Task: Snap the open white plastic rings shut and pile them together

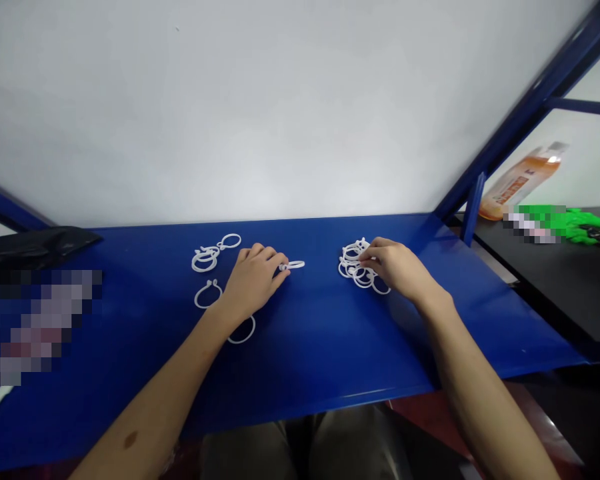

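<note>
My left hand (pixel 259 277) is closed, its thumb and forefinger pinching a white plastic shower curtain ring (pixel 296 265) just above the blue table. Left of that hand lie several loose rings of the same kind, among them a small group (pixel 205 261), a single ring (pixel 231 235) at the back and an open-ended one (pixel 197 301) nearer me. Part of another ring (pixel 253 331) shows beside my left wrist. At the right, my right hand (pixel 389 265) has its fingertips pressed together on a ring in a pile of white rings (pixel 363 277), hiding part of the pile.
The blue table (pixel 310 353) meets a pale wall (pixel 300 120) at the back. A black plastic bag (pixel 35 245) lies at far left. Beyond a blue frame post (pixel 475 200), a black surface (pixel 545 280) holds an orange drink bottle (pixel 523 180) and bright green items (pixel 583 225).
</note>
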The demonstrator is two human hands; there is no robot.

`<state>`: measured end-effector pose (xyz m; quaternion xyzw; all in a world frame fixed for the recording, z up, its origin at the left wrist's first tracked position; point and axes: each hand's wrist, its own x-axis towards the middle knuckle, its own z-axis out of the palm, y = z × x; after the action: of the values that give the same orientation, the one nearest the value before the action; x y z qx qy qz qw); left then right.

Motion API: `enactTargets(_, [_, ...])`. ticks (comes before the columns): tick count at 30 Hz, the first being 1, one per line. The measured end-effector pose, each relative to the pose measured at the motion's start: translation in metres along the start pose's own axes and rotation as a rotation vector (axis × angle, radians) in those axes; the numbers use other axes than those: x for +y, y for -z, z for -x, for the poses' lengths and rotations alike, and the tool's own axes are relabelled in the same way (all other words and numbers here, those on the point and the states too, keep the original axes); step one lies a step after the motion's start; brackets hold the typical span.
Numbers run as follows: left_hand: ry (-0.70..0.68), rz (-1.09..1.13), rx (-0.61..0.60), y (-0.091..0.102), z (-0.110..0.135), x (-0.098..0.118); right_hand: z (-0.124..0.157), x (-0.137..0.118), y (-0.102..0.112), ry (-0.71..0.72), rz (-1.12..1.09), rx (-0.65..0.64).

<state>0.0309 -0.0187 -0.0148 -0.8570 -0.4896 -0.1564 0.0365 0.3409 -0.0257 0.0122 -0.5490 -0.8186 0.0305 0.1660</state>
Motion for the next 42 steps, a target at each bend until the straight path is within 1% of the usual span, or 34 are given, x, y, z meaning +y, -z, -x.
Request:
enactTargets(4, [0.016, 0.094, 0.04, 0.004, -0.001, 0.005, 0.0, -0.003, 0.002, 0.014, 0.036, 0.053])
enactTargets(8, [0.039, 0.251, 0.085, 0.01, -0.003, 0.013, -0.001, -0.013, 0.001, 0.038, 0.035, 0.157])
enactTargets(11, [0.056, 0.378, 0.09, 0.013, -0.003, 0.02, 0.001, -0.032, -0.005, 0.102, -0.1, 0.217])
enactTargets(14, [0.096, 0.514, 0.071, 0.015, -0.003, 0.027, 0.003, -0.054, -0.017, 0.232, -0.278, 0.194])
enactTargets(16, [0.137, 0.612, 0.044, 0.016, -0.002, 0.03, 0.004, -0.064, -0.027, 0.278, -0.343, 0.173])
enactTargets(18, [0.164, 0.711, 0.014, 0.016, -0.001, 0.031, 0.004, -0.068, -0.035, 0.261, -0.395, 0.175])
enactTargets(20, [0.178, 0.831, -0.012, 0.015, -0.001, 0.031, 0.003, -0.068, -0.041, 0.21, -0.458, 0.195])
enactTargets(23, [0.182, 1.031, -0.048, 0.014, 0.0, 0.029, 0.002, -0.065, -0.046, 0.142, -0.524, 0.247])
enactTargets(25, [0.179, 1.097, -0.064, 0.013, 0.0, 0.029, 0.001, -0.065, -0.046, 0.117, -0.533, 0.274])
enactTargets(27, [0.177, 1.093, -0.054, 0.013, 0.0, 0.03, 0.002, -0.066, -0.046, 0.103, -0.534, 0.273])
enactTargets(31, [0.177, 1.021, 0.009, 0.012, 0.0, 0.033, 0.002, -0.069, -0.046, 0.122, -0.542, 0.205])
enactTargets(36, [0.144, 0.782, 0.123, 0.01, 0.0, 0.039, 0.005, -0.073, -0.048, 0.18, -0.58, 0.124])
enactTargets(38, [0.127, 0.732, 0.153, 0.008, 0.001, 0.041, 0.006, -0.074, -0.048, 0.195, -0.593, 0.116])
enactTargets(42, [0.083, 0.729, 0.178, 0.006, 0.003, 0.042, 0.009, -0.076, -0.047, 0.246, -0.591, 0.136])
